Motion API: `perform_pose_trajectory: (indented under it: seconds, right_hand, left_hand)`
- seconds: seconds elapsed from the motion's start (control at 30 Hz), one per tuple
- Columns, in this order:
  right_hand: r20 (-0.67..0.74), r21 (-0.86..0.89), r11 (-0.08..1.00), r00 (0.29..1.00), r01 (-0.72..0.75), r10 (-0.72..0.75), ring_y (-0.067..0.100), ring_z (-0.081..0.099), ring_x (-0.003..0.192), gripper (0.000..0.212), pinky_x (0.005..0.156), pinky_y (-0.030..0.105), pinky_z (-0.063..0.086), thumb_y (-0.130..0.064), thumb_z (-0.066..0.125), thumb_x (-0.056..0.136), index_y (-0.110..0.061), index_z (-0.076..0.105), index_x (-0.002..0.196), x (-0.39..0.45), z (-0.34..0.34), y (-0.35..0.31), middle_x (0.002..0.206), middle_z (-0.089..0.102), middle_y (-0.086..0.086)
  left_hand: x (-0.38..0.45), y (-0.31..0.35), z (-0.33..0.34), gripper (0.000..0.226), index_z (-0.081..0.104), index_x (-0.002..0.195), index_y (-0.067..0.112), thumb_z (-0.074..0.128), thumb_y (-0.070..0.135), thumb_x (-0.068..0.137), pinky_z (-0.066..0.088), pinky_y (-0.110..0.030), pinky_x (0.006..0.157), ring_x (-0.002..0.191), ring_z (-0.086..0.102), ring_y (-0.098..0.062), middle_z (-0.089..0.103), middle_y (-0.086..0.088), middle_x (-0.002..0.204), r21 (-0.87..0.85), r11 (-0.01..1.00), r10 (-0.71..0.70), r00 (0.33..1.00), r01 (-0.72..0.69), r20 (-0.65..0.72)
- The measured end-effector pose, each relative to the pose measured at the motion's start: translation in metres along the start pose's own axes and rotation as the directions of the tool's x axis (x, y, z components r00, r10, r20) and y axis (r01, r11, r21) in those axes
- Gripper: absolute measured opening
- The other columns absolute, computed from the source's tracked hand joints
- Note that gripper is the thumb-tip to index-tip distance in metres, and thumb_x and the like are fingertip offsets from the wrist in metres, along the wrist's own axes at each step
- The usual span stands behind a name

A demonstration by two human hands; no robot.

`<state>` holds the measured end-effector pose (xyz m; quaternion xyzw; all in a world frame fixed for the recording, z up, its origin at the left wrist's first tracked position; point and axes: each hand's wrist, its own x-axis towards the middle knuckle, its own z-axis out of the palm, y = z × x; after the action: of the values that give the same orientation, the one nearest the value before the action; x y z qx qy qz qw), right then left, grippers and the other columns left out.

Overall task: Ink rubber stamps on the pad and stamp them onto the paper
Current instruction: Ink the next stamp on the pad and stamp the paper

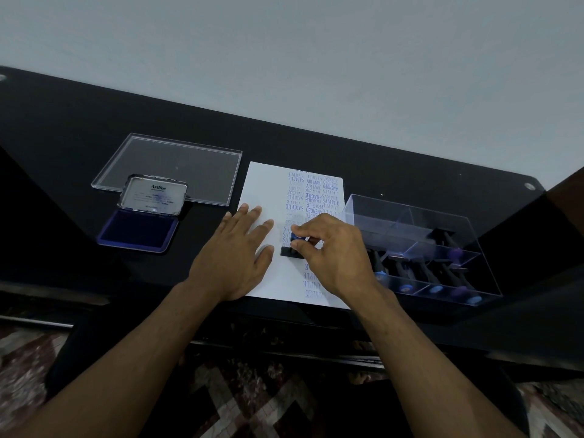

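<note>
Right hand [335, 254] pinches the light, rigid stamp [292, 250] by its knob, pressing onto paper [265, 184]; left hand [235, 254] lies flat, fingers released.

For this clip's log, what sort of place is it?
Probably a home desk, not a workshop: a black table against a plain wall, patterned floor underneath, with an ink pad and stamped paper.
</note>
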<state>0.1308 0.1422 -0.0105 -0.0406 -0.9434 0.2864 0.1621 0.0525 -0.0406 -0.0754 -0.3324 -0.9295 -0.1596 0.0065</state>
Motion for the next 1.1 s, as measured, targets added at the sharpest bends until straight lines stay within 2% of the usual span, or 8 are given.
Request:
perform_pose_trajectory:
  seconds: [0.2,0.4,0.7,1.1]
  right_hand:
    - [0.025,0.008,1.000,0.999,-0.025,0.025,0.010,0.065,0.080,0.021,0.079,0.023,0.052,-0.021,0.078,0.083,-0.016,0.078,0.103,0.0000,-0.0036,-0.0039,0.096,0.071,-0.003]
    - [0.048,0.050,0.997,0.997,-0.056,0.053,0.007,0.064,0.075,0.019,0.074,0.010,0.046,-0.020,0.080,0.081,-0.016,0.078,0.099,0.0001,-0.0058,-0.0045,0.093,0.070,-0.005]
    - [0.048,0.031,0.998,0.997,-0.060,0.058,0.009,0.062,0.080,0.022,0.079,0.023,0.051,-0.022,0.076,0.085,-0.017,0.077,0.106,0.0019,-0.0043,-0.0042,0.096,0.070,-0.003]
    - [0.048,0.051,0.996,0.996,-0.072,0.069,0.006,0.061,0.073,0.021,0.077,0.021,0.052,-0.021,0.080,0.081,-0.018,0.078,0.102,0.0036,-0.0042,-0.0047,0.094,0.070,-0.006]
  left_hand:
    - [-0.0008,0.0002,0.0003,0.074,0.029,0.158,0.026,0.010,0.060,0.094,-0.002,-0.037,0.124,0.156,0.002,-0.020,0.015,-0.003,0.168,0.004,1.000,0.004,1.000,-0.004,0.001]
    - [-0.0011,0.0003,0.0006,0.073,0.031,0.157,0.025,0.012,0.059,0.095,0.000,-0.038,0.125,0.156,0.003,-0.021,0.017,-0.004,0.168,0.001,1.000,0.003,1.000,-0.003,-0.006]
    - [0.0000,0.0004,0.0003,0.076,0.029,0.157,0.026,0.008,0.061,0.093,-0.001,-0.038,0.125,0.156,0.001,-0.019,0.014,-0.002,0.168,-0.002,1.000,-0.001,1.000,0.001,0.003]
    - [-0.0003,-0.0019,0.0028,0.071,0.032,0.156,0.025,0.015,0.058,0.096,0.001,-0.038,0.124,0.156,0.004,-0.021,0.018,-0.004,0.168,0.011,1.000,0.008,1.000,-0.008,-0.009]
